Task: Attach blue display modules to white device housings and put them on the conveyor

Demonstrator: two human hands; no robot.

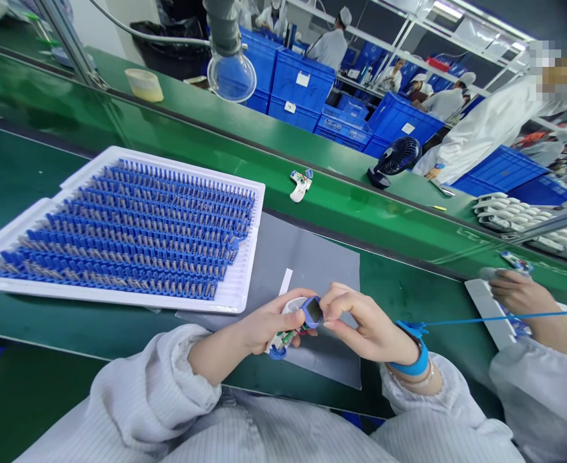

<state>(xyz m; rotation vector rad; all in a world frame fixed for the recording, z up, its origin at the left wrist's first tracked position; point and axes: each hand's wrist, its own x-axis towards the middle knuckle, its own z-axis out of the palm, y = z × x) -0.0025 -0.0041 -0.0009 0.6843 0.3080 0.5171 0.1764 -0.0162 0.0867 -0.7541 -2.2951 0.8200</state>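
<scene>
My left hand [268, 319] is closed around a small white device housing [293, 305] with green circuitry and red wires, held above the grey mat. A blue-framed display module [313, 311] with a dark square screen faces up on it under my left thumb. My right hand [363, 321] is pinched at the right edge of that blue frame; what lies between its fingertips is too small to make out. A blue wrist strap [413, 360] with a cord circles my right wrist. The grey mat [334, 257] lies under both hands, with a white strip [286, 281] on it.
To the left, a white tray [251, 257] holds rows of blue-and-metal parts. A white housing with wires [301, 186] lies on the green ledge. Farther right stand a black fan [399, 157] and rows of white housings [510, 215]. A co-worker's hand [524, 296] is at the right.
</scene>
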